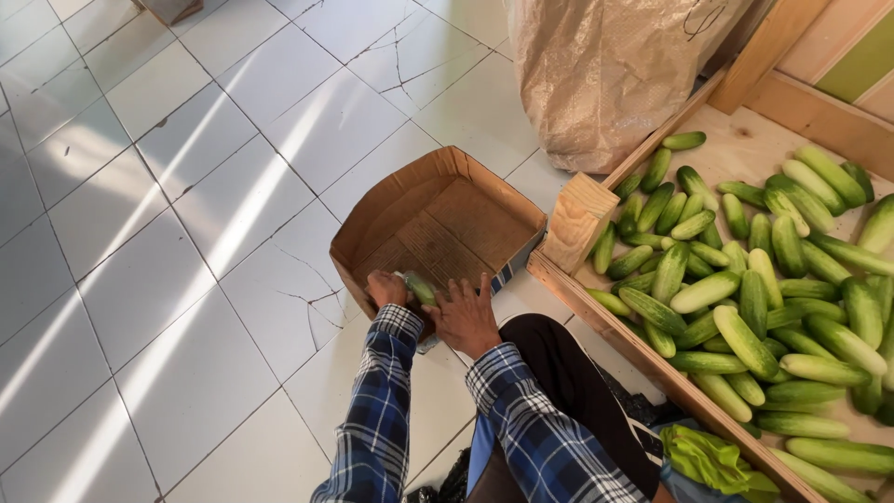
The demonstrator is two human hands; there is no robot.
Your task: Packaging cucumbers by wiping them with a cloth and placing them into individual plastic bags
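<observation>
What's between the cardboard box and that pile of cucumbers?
In the head view, a wooden corner post and frame edge separate the cardboard box from the cucumbers.

There is a single view, from a camera worn on the person's head. It looks steeply down and forward, past the plaid sleeves, onto a white tiled floor point(186, 233). It sits close: the left hand point(386, 289) and right hand point(466, 317) fall low in the centre, at arm's length, over a box point(438, 219). A bin point(643, 349) of cucumbers point(745, 298) fills the right side, cut by the edge. A sack point(605, 74) stands at the top. No second view shares the scene.
</observation>
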